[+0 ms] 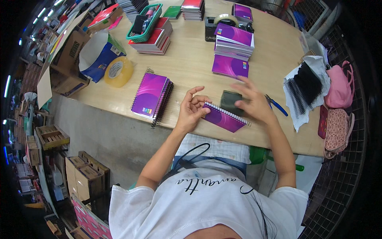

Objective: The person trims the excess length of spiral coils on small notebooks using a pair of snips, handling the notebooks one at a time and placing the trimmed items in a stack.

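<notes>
Head view. Work surface: a pale wooden table (191, 63) with a rounded edge, standing on a grey concrete floor. Cardboard boxes (85, 173) sit on the floor to the left of the table, and a wire mesh partition (342, 187) runs along its right side.

Item in hand: one purple spiral notebook (223, 117) lies flat at the near edge of the table, directly in front of the person. Left hand (192, 109): fingers curled, fingertips pinching the notebook's left end at the coil. Right hand (254, 101): fingers spread wide, palm down over a dark flat object (230, 99) touching the notebook's far edge; whether it grips that object cannot be told.

Count, relative to the notebook in hand:
- One stack of purple notebooks (152, 97) just to its left.
- Two further purple stacks (232, 42) beyond it; exact number of books not readable.
- One roll of yellowish packing tape (118, 71) further left.
- One green basket (144, 24) on red-covered books, far left.
- One blue-handled tool (277, 105) just right.
- One bundle of black spiral coils (306, 85) on white paper, right.
- Two pink bags (338, 107) at the far right.
</notes>
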Demonstrator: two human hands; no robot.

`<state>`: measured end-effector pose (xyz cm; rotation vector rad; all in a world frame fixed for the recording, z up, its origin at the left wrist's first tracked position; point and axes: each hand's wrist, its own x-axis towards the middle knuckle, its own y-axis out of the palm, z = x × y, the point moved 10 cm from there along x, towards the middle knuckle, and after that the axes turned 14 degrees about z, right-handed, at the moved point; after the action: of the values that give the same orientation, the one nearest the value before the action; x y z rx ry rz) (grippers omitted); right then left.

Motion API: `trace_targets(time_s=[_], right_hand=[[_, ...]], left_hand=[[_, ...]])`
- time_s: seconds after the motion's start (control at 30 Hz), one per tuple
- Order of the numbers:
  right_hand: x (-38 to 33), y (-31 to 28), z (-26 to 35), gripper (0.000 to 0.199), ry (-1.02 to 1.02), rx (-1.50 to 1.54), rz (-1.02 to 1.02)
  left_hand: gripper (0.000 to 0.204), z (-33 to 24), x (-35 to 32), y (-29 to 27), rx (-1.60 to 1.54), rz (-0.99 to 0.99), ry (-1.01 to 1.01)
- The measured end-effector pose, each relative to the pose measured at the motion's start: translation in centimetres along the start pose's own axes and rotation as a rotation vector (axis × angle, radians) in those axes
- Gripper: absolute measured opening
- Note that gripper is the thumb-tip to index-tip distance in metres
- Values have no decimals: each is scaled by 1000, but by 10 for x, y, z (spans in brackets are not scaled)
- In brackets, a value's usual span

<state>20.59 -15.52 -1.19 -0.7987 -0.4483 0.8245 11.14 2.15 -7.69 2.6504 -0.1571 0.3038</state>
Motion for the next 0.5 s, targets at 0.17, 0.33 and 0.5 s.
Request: trace_targets(time_s=[0.17, 0.33, 0.5], right_hand=[[-116, -28, -75, 67, 599, -614, -334], [-126, -16, -82, 52, 501, -529, -315], [-80, -49, 13, 41, 89, -224, -281]], left_hand=[[73, -13, -4, 5, 14, -47, -17], [74, -18, -2, 23, 42, -54, -110], [73, -30, 5, 45, 78, 29, -166]])
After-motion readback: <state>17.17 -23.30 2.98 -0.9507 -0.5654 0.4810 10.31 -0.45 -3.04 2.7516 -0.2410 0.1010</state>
